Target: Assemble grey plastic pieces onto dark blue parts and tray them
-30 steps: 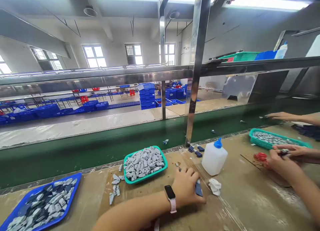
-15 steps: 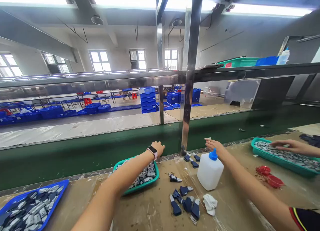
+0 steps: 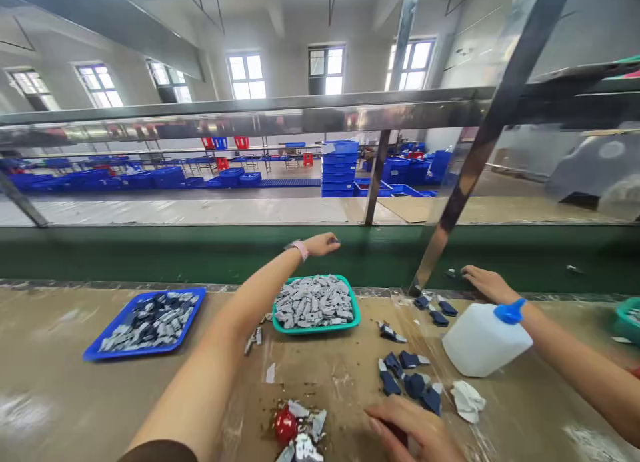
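Observation:
My left hand [image 3: 323,245], with a band on the wrist, reaches over the green belt [image 3: 240,252]. Its fingers pinch a small dark piece [image 3: 336,241], mostly hidden. Below it stands a teal tray [image 3: 316,329] heaped with small grey parts [image 3: 314,303]. My right hand [image 3: 417,425] is low in the picture, fingers curled together; what they hold, if anything, is unclear. Just beyond it lie several dark blue and grey plastic parts [image 3: 414,385]. A red round object [image 3: 285,425] sits among pale scraps left of that hand.
A co-worker's hand [image 3: 487,283] reaches from the right to a small part [image 3: 451,273] on the belt. A white bottle [image 3: 485,345] with a blue cap and a crumpled white wad [image 3: 468,401] stand nearby. A blue tray [image 3: 145,351] holds mixed parts. A metal post [image 3: 455,202] leans at centre right.
The view has swung left and down. My left hand reaches farther over the belt and pinches a dark piece. My right hand has come into view at the bottom.

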A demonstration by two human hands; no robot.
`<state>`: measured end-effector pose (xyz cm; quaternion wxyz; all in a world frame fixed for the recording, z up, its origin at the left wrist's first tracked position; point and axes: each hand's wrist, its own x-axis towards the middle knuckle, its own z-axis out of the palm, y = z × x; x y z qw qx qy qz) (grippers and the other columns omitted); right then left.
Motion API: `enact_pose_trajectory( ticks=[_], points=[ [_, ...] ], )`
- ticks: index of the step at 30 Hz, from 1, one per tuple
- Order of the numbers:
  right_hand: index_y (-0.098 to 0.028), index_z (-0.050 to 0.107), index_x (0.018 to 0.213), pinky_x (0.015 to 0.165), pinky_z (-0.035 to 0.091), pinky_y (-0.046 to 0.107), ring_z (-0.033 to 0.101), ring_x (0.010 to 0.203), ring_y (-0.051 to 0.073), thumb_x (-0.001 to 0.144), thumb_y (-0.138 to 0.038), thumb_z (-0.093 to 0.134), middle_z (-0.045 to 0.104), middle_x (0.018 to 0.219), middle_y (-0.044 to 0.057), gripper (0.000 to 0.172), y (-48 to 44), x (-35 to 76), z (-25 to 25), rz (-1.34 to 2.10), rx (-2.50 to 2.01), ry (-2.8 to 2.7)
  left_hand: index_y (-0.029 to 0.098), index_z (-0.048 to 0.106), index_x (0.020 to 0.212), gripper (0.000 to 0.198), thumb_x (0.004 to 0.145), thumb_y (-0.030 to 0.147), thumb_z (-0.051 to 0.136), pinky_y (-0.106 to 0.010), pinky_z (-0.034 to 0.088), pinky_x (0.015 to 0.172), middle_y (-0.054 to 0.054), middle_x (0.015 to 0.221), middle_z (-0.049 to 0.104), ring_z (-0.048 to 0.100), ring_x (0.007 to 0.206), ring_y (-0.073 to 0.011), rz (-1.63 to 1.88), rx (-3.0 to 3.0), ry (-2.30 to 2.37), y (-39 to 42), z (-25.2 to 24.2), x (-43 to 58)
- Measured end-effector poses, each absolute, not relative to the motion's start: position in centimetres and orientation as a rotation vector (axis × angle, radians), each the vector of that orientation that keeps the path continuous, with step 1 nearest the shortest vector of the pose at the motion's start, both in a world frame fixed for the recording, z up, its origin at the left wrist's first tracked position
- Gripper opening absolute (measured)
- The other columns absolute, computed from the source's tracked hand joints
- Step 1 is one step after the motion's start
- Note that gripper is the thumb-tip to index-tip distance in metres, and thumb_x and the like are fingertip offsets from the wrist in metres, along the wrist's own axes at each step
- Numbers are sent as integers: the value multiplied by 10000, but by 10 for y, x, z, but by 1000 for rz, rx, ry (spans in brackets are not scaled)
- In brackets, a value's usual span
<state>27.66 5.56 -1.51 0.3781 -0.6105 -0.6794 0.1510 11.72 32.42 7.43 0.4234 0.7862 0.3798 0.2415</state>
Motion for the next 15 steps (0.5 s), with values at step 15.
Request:
enact_pose_trajectory(
  ticks=[15],
  points=[
    [-120, 606, 1062, 832, 515, 382, 621, 944, 186, 915, -308, 557, 632, 1063, 78, 243, 186, 46, -35, 480, -2013, -2360, 176, 673, 853, 451, 749, 611, 620, -285, 440, 706, -76, 812, 632, 559, 748, -192, 1099, 877, 915, 35, 5, -188]
  ],
)
